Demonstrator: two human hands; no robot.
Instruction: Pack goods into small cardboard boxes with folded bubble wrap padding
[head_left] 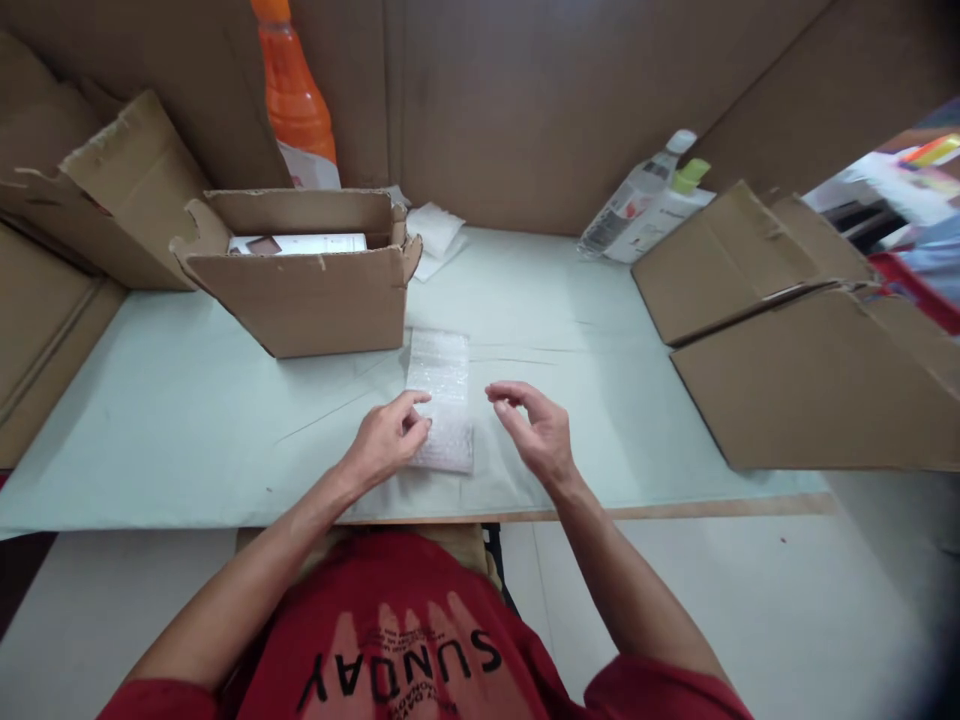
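A flat piece of bubble wrap (441, 375), possibly a pouch, lies on the pale green tabletop in front of me, its long side running away from me. My left hand (390, 432) is over its left edge, thumb and forefinger apart with a gap between them. Whether those fingers touch the plastic I cannot tell. To the right of the wrap, my right hand (534, 428) hovers with curved fingers and thumb apart, holding nothing. Beyond the wrap, to the left, stands an open cardboard box (330, 300) with a white item (315, 243) inside.
An orange bottle (296, 100) stands behind the box, near white tissue (435, 235). A clear bottle (630, 200) and a white bottle with a green cap (660, 220) lean at the back right. Cardboard boxes (810, 390) flank the right; more cardboard (142, 190) stands left.
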